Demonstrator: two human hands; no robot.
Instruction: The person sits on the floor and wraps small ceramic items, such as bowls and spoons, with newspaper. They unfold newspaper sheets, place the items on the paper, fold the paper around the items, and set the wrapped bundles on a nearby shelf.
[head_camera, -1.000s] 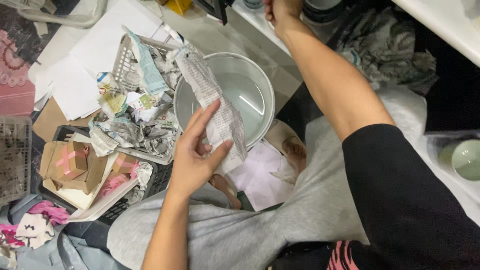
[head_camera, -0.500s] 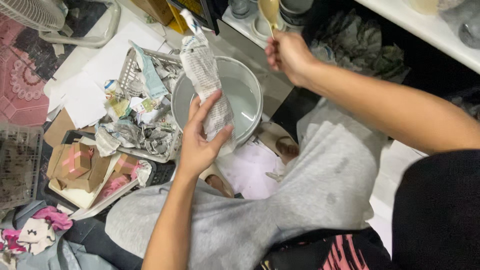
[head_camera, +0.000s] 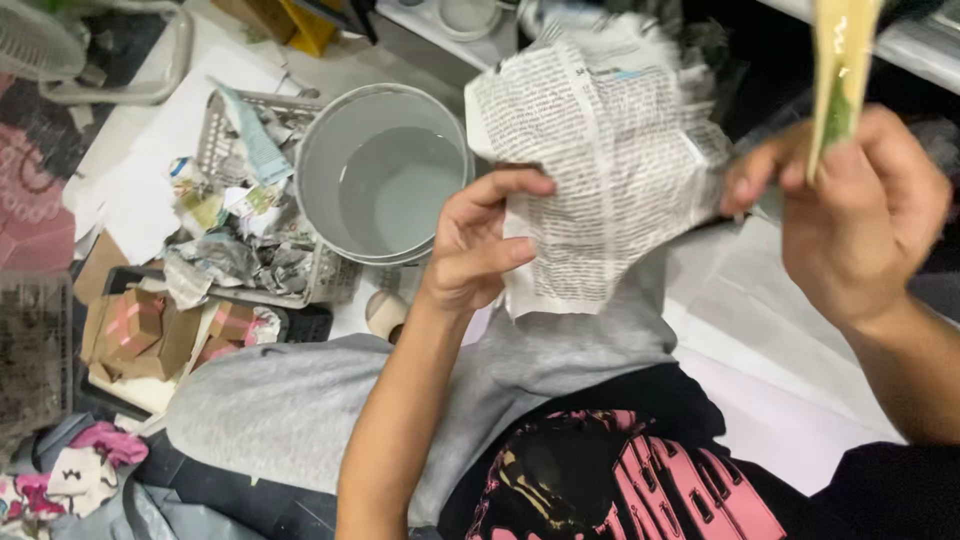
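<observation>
One sheet of newspaper (head_camera: 600, 160) is held up, spread, in front of the person's chest. The left hand (head_camera: 480, 245) pinches its left edge; the right hand (head_camera: 850, 210) grips its right edge and also clasps one yellowish flat stick (head_camera: 838, 75). Judged step: opening the sheet. One grey bucket (head_camera: 325, 150) of water stands beside one basket (head_camera: 225, 110) of crumpled scraps.
</observation>
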